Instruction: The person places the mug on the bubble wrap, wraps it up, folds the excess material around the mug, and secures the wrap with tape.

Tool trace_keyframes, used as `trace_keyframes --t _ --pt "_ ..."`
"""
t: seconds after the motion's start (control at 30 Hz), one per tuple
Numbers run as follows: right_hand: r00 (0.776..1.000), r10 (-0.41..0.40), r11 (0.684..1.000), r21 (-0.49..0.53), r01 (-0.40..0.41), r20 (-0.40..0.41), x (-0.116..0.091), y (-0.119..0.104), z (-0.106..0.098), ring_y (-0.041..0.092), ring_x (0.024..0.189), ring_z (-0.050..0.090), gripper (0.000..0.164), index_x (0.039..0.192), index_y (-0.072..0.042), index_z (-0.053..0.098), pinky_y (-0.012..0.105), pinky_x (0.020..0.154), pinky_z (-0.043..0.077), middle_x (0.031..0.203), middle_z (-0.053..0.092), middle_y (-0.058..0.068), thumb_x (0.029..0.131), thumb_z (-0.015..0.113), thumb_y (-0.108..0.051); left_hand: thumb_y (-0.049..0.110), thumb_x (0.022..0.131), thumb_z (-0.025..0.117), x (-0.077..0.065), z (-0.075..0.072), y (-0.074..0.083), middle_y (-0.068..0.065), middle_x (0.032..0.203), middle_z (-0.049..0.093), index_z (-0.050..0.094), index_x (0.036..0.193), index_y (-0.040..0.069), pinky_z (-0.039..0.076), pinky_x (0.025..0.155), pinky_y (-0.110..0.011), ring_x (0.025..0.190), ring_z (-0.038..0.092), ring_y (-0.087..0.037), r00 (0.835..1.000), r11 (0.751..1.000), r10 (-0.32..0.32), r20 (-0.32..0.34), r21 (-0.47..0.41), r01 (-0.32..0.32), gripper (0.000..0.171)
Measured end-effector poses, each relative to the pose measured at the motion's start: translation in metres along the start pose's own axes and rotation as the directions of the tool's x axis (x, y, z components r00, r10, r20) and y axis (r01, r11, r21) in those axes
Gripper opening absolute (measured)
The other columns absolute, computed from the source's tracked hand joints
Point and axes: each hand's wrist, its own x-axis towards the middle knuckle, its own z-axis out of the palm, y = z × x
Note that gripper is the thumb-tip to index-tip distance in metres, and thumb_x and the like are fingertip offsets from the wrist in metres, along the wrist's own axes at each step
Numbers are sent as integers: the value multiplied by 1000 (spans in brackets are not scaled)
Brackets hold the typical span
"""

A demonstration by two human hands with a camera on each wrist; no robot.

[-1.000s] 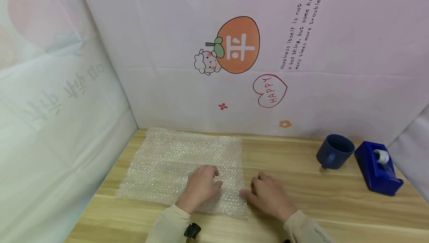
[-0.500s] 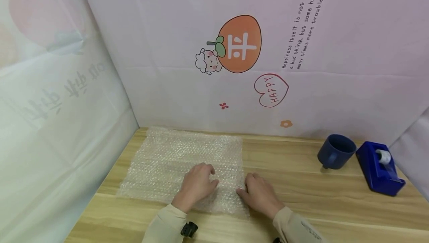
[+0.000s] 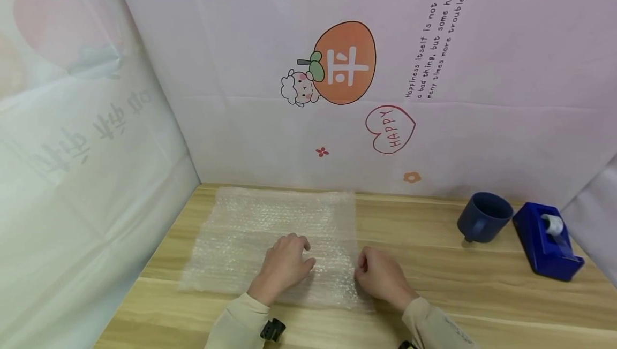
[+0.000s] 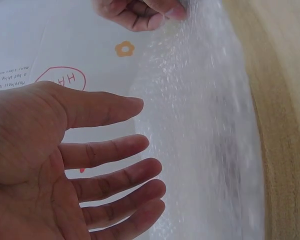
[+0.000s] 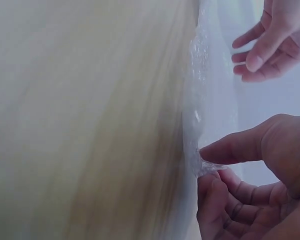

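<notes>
Bubble wrap, one sheet, clear: laid on the left and middle part of the bench, close to the printed white backdrop. Right hand, one: pinching the wrap's right edge between thumb and fingers, the film bunched at the grip. Left hand, one: held over the wrap near that edge, thumb apart, fingers loosely extended and grasping nothing; contact with the sheet cannot be told. Sleeves, two, pale beige, with a black wrist device at the left cuff. Mug, one, dark blue: upright at right rear, handle toward the person. Tape dispenser, one, bright blue, bearing a white-cored roll: just right of the mug.
</notes>
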Motion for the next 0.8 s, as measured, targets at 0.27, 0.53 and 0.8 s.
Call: trace_keyframes --t 0.27,0.53,0.8 --pt "999 38 999 -8 -38 -26 -8 21 -20 14 59 48 15 79 -10 57 30 52 40 67 52 -2 79 70 -2 19 87 78 1 2 2 -9 94 66 74 103 2 55 66 -46 92 63 -32 1000 1000 -2 10 -9 2 23" --pt "998 49 998 -42 -50 -37 -13 40 -39 14 60 48 14 80 -11 58 29 53 39 68 53 -2 80 71 -5 18 86 79 -1 0 2 -9 95 66 74 102 3 54 65 -44 92 63 -32 1000 1000 10 -7 9 -10 23" --pt "996 45 996 -77 -51 -76 -21 61 -54 14 62 48 14 79 -11 59 31 56 40 69 53 -3 78 72 -7 18 87 79 -1 -3 1 -9 95 66 74 102 3 54 65 -43 92 62 -32 1000 1000 21 -10 18 -21 22"
